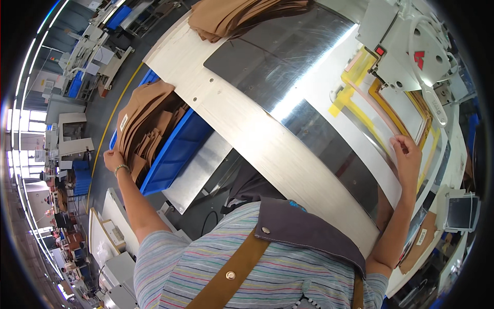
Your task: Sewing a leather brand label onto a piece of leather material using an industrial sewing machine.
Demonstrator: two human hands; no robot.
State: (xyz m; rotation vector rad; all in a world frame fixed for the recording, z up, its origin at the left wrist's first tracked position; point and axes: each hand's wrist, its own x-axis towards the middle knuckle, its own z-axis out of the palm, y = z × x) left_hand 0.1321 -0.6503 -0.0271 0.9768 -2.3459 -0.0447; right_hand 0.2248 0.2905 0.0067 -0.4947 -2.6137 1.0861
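My left hand (112, 159) is closed on the near end of a bundle of brown fabric pieces (144, 108), which lies with smaller cut pieces in a blue bin (170, 157) at left. My right hand (405, 150), fingers curled, grips the edge of a clear template (373, 126) with yellow tape and an inner frame. The template lies on the white bed of a sewing machine, under its white head (417, 56); what exactly those fingertips pinch is small.
A pale worktop (242, 144) with a steel plate crosses the middle, bearing more brown pieces (242, 15) at top. A screen (460, 211) and brown piece (419, 242) are at right. Other workstations (87, 72) stand beyond a yellow floor line at left.
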